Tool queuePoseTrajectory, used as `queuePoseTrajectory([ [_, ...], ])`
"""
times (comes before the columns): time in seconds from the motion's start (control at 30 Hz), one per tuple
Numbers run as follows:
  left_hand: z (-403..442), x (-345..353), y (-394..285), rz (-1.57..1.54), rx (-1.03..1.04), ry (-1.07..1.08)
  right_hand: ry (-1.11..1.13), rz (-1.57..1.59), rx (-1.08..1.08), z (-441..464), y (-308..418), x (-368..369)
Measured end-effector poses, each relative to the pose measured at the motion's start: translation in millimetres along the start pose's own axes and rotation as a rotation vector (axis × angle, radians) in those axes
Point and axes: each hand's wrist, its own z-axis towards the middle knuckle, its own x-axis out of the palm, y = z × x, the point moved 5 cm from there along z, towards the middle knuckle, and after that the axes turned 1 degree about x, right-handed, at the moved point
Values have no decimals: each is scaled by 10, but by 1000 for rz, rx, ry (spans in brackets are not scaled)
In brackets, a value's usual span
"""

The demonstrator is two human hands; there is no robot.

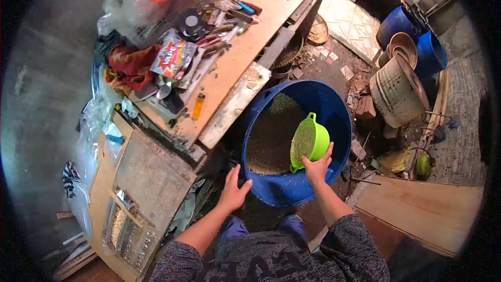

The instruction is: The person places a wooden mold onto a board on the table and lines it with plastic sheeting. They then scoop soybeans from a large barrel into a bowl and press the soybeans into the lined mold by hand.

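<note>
A lime-green plastic bowl (319,143) with small loop handles is tilted on its side inside a large blue plastic drum (284,190). Grain-like material (301,141) fills the bowl, and loose brownish grain (271,138) covers the inside of the drum. My right hand (319,168) grips the bowl's near edge, thumb toward the rim and fingers along its outside. Just off the drum's left side, my left hand (235,188) is held with thumb and fingers apart and nothing in it.
A wooden table (261,0) on the left carries tools, a VAPE packet (174,56), an orange lighter (198,106) and plastic bags. On the right stand a worn, pale bucket (399,94) and blue barrels (399,26). Broken bricks (366,107) and a wooden board (422,206) lie nearer.
</note>
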Motion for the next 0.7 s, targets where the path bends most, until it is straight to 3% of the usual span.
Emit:
queuePoseTrajectory([
  [0.03,108,13,-41,43,15,-31,8,11,17,129,-33,16],
  [0.13,480,76,-172,145,130,-132,-33,-79,-254,426,-151,118],
  [0.3,1192,259,-287,315,199,-222,59,-305,-332,583,-888,447],
  [0.43,1488,394,-262,294,135,-265,629,-579,-180,422,-1548,760],
  [0.53,1479,399,-234,377,223,-362,609,-504,-83,483,-1662,1034],
  [0.6,1502,412,-193,398,259,-383,370,-416,-147,699,-1738,1233],
  [0.7,1484,414,-200,418,263,-408,238,-320,-51,1169,-1734,1461],
])
